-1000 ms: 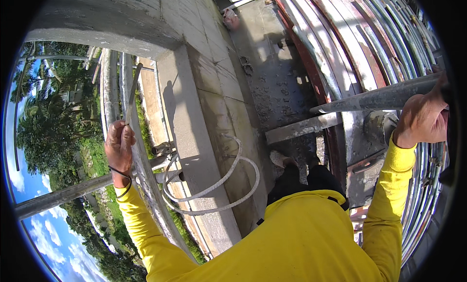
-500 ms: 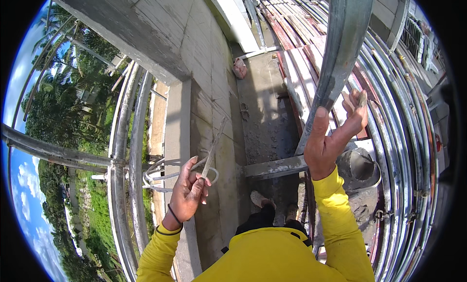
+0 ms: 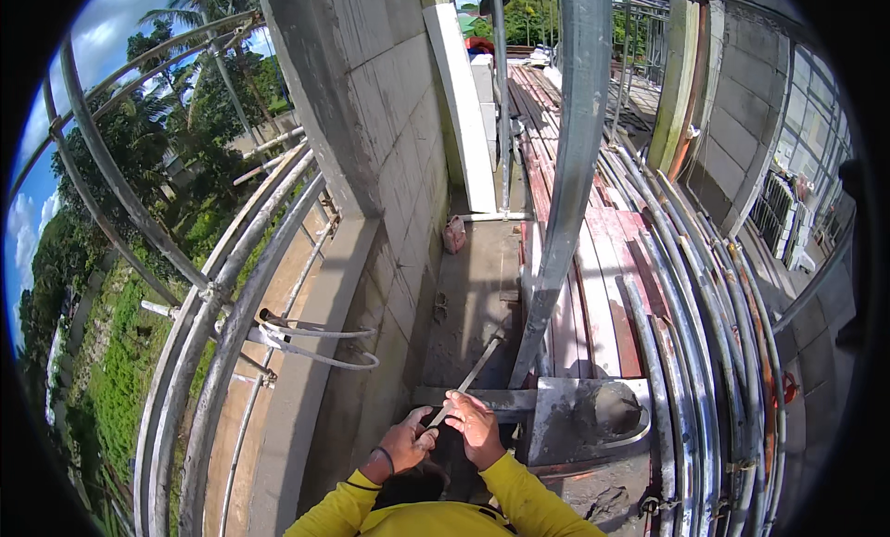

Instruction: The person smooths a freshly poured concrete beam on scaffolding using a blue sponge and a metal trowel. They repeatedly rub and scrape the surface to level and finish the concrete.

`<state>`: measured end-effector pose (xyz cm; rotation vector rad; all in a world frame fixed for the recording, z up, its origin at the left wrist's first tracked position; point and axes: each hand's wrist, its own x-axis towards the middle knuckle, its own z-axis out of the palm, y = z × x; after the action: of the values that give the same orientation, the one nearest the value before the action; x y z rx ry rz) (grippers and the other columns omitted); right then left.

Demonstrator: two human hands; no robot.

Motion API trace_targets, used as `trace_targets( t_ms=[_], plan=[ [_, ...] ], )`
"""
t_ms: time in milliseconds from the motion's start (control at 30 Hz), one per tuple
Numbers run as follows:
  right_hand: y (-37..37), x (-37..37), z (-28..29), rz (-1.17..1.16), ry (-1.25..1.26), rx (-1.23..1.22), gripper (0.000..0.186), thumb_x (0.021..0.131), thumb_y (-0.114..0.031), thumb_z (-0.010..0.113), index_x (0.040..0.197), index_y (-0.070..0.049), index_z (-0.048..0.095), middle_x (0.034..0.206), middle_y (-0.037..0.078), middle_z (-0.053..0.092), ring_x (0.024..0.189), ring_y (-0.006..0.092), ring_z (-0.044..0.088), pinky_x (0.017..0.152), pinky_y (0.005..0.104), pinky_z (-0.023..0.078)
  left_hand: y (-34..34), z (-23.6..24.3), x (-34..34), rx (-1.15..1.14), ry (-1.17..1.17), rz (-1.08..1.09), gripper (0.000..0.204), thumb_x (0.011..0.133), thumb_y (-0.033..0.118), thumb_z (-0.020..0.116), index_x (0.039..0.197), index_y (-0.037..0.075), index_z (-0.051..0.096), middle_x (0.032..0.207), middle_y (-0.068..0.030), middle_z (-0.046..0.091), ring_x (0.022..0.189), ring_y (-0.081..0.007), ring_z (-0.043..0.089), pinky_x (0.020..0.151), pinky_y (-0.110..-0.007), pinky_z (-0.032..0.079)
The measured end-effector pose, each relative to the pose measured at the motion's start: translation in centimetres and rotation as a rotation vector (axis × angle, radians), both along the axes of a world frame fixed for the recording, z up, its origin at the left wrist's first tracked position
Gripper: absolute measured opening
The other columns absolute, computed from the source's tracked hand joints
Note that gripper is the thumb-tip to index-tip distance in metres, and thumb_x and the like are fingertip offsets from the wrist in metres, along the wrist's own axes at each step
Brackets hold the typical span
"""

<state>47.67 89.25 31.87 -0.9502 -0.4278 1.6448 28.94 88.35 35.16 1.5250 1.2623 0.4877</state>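
Observation:
My left hand is closed round the lower end of a thin, greyish stick-like tool. The tool slants up and away to the right, toward the floor of the walkway; its exact kind does not show. Close beside it, my right hand has its fingers bent against the same tool, just above the left. Both hands are low in the middle, in front of my yellow shirt. To their right, a grey mortar-smeared board carries a round bucket-like container with grey material in it.
A leaning metal post rises ahead of my hands. Stacked metal pipes and reddish planks lie along the right. A block wall with a ledge and scaffold tubes run left. A pinkish bag sits on the floor ahead.
My right hand has left the metal post's side and come to the tool in my left hand. Both hands are now together, lower and central. The view has tilted up.

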Motion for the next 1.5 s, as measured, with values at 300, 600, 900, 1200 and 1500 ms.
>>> trace_targets(
  t_ms=[300,600,900,1200,1500],
  plan=[
    [-2.4,-4.9,3.1,0.264,-0.249,0.007,0.025,0.107,-0.029,0.062,0.117,-0.006,0.066,0.100,0.006,0.072,0.092,0.0176,0.070,0.081,0.0313,0.055,-7.4,1.9,-6.4,0.019,-0.089,0.164,0.039,0.105,0.022,0.062,0.138,0.002,0.057,0.096,-0.0069,0.070,0.087,-0.0178,0.068,0.080,-0.034,0.056],
    [16.3,1.4,-0.9,-0.446,-0.530,0.282,0.025,0.105,-0.024,0.046,0.110,-0.005,0.061,0.072,0.004,0.058,0.056,0.0157,0.058,0.048,0.0292,0.046,-19.8,-6.7,-16.1,-0.168,-0.121,0.475,0.049,0.102,0.029,0.063,0.143,0.003,0.057,0.115,-0.0193,0.074,0.105,-0.0333,0.072,0.092,-0.042,0.055],
    [24.3,-10.6,-23.4,0.279,-0.829,0.205,0.031,0.103,-0.029,0.057,0.096,0.000,0.066,0.086,0.012,0.067,0.076,0.0278,0.064,0.070,0.0397,0.050,-20.8,-13.7,-17.7,-0.244,-0.229,0.428,0.043,0.100,0.023,0.065,0.140,0.008,0.061,0.108,-0.0160,0.075,0.101,-0.0276,0.072,0.091,-0.039,0.056],
    [26.6,-11.0,-17.1,0.054,-0.368,-0.065,0.019,0.101,-0.021,0.065,0.110,-0.005,0.068,0.093,0.005,0.073,0.079,0.0164,0.067,0.070,0.0347,0.053,-26.9,-24.7,-22.0,-0.349,0.145,0.344,0.052,0.099,0.030,0.066,0.146,0.010,0.058,0.114,-0.0157,0.076,0.103,-0.0276,0.073,0.092,-0.038,0.055],
    [40.3,-15.4,-6.7,-0.053,-0.072,0.000,0.012,0.100,-0.023,0.068,0.105,-0.012,0.068,0.090,0.000,0.072,0.077,0.0135,0.067,0.069,0.0324,0.054,-28.9,-20.7,-21.8,-0.557,0.192,0.445,0.047,0.101,0.030,0.066,0.141,0.005,0.061,0.107,-0.0122,0.073,0.095,-0.0220,0.069,0.086,-0.034,0.054]
  ],
)
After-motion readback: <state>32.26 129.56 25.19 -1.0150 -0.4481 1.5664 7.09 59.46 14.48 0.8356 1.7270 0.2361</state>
